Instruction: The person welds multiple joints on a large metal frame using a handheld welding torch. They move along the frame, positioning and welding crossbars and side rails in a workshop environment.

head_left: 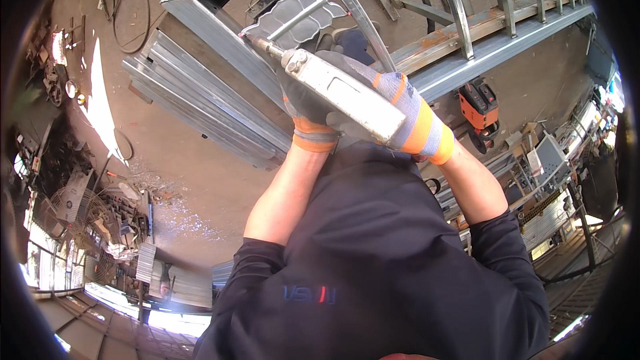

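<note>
Both my hands wear grey work gloves with orange bands. They hold a white, boxy hand tool point(347, 97) with a narrow metal nozzle, which looks like a welding gun. My right hand point(417, 117) wraps the body from the right. Below it, my left hand point(305, 107) grips from the left, its fingers partly hidden by the tool. The nozzle points to the upper left and its tip meets, or nearly meets, a square-tube steel frame point(223, 37). Right by the tip, a grey leaf-shaped ornamental panel point(297, 17) with a straight rod across it sits within the frame.
Long steel profiles point(200, 97) lie on the floor left of the frame. To the right runs a barred metal frame point(487, 33). An orange and black machine point(479, 105) stands behind my right forearm. A cable point(143, 13) curls on the floor at the upper left.
</note>
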Tool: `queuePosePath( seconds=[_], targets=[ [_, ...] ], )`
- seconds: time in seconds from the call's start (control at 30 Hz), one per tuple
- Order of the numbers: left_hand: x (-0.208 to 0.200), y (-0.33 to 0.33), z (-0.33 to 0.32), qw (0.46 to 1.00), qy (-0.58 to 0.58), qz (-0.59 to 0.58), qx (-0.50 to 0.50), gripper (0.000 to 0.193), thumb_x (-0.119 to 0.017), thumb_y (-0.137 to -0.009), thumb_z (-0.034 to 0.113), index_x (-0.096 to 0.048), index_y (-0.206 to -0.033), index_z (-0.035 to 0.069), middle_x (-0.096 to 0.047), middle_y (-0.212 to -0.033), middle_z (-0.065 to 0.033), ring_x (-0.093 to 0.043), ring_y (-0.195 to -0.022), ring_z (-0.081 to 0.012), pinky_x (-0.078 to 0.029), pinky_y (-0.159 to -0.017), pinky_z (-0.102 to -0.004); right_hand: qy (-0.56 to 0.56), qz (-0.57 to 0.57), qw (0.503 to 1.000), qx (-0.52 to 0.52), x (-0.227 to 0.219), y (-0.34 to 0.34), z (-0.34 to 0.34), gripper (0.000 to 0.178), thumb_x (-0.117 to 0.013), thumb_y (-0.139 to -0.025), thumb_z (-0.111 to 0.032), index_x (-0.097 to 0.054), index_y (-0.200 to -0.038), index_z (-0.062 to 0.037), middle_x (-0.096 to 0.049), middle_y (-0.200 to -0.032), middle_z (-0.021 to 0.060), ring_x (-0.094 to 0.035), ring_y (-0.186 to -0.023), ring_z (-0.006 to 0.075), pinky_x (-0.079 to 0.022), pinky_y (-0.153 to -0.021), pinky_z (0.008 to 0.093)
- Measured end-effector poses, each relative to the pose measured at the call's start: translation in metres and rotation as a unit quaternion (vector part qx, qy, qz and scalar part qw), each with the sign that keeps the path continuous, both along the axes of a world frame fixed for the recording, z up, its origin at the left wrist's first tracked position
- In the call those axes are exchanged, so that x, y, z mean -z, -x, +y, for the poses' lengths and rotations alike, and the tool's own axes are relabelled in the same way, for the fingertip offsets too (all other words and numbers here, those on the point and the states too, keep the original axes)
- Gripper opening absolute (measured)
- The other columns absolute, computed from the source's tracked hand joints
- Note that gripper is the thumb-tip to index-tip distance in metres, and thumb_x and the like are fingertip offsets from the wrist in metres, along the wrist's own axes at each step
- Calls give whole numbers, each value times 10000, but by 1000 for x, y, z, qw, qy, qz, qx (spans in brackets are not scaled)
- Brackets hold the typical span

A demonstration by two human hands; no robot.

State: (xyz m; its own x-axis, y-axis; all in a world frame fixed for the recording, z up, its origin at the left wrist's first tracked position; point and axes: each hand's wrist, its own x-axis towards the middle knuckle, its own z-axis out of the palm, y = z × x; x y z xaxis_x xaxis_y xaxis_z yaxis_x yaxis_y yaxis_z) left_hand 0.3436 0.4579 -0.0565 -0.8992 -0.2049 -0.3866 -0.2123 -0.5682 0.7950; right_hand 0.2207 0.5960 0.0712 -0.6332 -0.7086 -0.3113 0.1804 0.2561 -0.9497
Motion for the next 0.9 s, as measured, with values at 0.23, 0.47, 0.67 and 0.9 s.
queuePosePath(
  seconds=[0.23, 0.47, 0.67, 0.9],
  targets=[
    [-4, 1, -1, 909, 411, -24, 66, 429, -722, -1017, 378, -708, -1336, 91, -740, -1297, -66, -715, -1196, -243, -560, -1044, -412, -9, -7, 1000, -27, 9, 6, 2, 699, -856, -929, -190, -557, -1526, 17, -666, -1466, 182, -683, -1267, 344, -534, -1074, 386],
    [5, -6, 7, 979, 193, -61, 2, 453, -668, -1063, 345, -634, -1437, 91, -720, -1331, -71, -706, -1211, -239, -558, -1061, -415, -8, 56, 997, -48, 13, 6, 7, 693, -833, -945, -173, -540, -1542, 18, -628, -1516, 199, -666, -1313, 365, -524, -1101, 392],
    [18, -21, 7, 990, -106, -70, -68, 534, -499, -1148, 390, -503, -1561, 53, -627, -1491, -137, -635, -1343, -252, -530, -1146, -416, -11, 56, 997, -53, 10, -2, 11, 697, -746, -947, -147, -506, -1590, -26, -665, -1473, 171, -685, -1281, 332, -535, -1043, 391],
    [21, -23, 10, 934, -325, -61, -136, 613, -360, -1172, 503, -460, -1591, 67, -563, -1564, -142, -613, -1371, -268, -518, -1167, -445, -33, 42, 997, -52, 9, -8, 11, 631, -749, -926, -122, -566, -1515, 10, -716, -1323, 210, -709, -1166, 399, -566, -996, 434]
  ],
)
